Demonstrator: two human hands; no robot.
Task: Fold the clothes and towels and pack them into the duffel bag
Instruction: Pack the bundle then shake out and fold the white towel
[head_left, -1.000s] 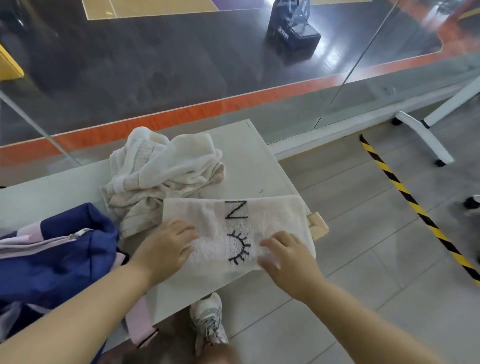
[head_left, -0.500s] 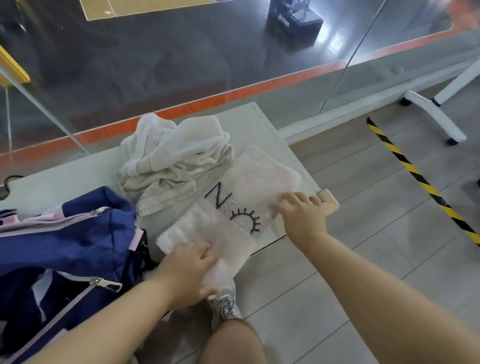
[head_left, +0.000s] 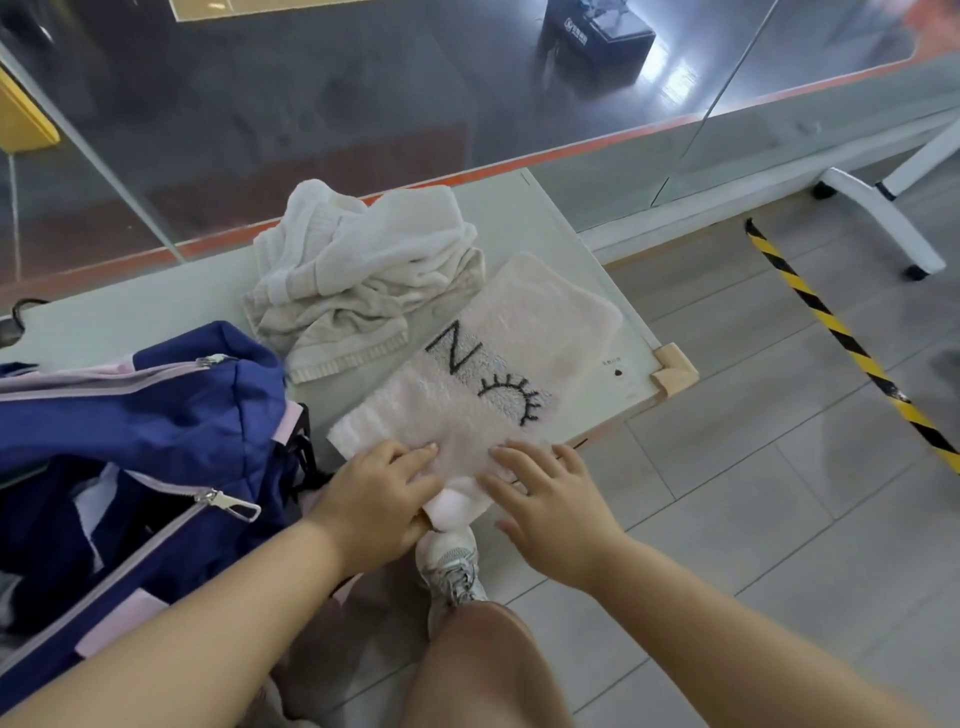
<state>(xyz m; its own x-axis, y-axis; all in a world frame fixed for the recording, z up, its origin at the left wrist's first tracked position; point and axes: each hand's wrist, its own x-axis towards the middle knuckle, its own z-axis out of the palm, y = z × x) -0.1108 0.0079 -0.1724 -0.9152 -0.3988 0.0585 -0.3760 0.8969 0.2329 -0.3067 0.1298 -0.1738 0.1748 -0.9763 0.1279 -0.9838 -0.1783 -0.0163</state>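
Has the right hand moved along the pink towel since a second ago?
Yes. The right hand has slid from beside the embroidered eye to the towel's near end overhanging the table edge.

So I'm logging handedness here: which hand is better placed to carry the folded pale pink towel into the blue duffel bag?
Left. The left hand already grips the pale pink towel's near corner and sits beside the open blue duffel bag; the right hand only rests flat on it.

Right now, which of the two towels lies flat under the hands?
The pink towel with the black "N", beside the bag; the white towel behind it is crumpled.
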